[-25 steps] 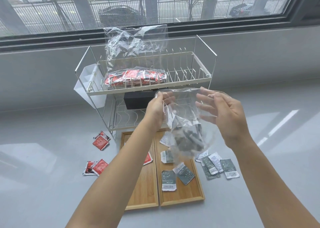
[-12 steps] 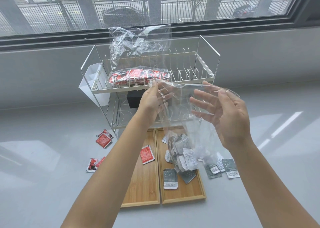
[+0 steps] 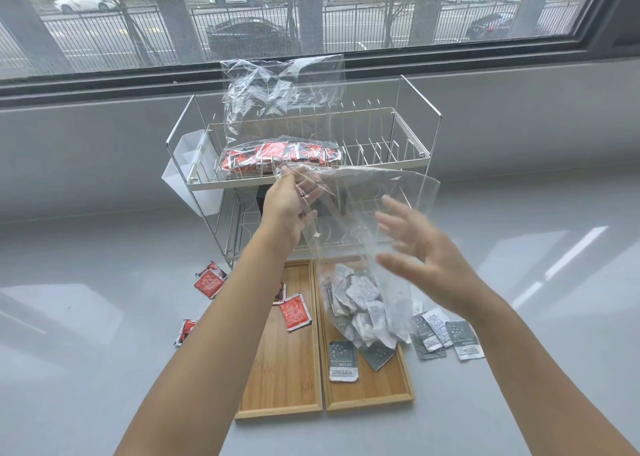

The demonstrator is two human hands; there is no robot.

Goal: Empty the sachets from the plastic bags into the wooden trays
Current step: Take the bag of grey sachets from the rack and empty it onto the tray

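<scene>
Sachets [image 3: 360, 306] have slid lower in the bag [image 3: 367, 213], now over the right tray [image 3: 370, 391]. Left hand [image 3: 287, 206] pinches the bag's upper corner; right hand [image 3: 420, 255] is spread open, holding nothing. Thin, slippery film: best gripped at the corners.

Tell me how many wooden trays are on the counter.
2. The left tray and right tray lie side by side below the wire rack, partly hidden by an arm.

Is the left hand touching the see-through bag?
Touching. The head view shows the left hand pinching the top corner of the clear plastic bag, whose film wrinkles right at the fingertips.
</scene>
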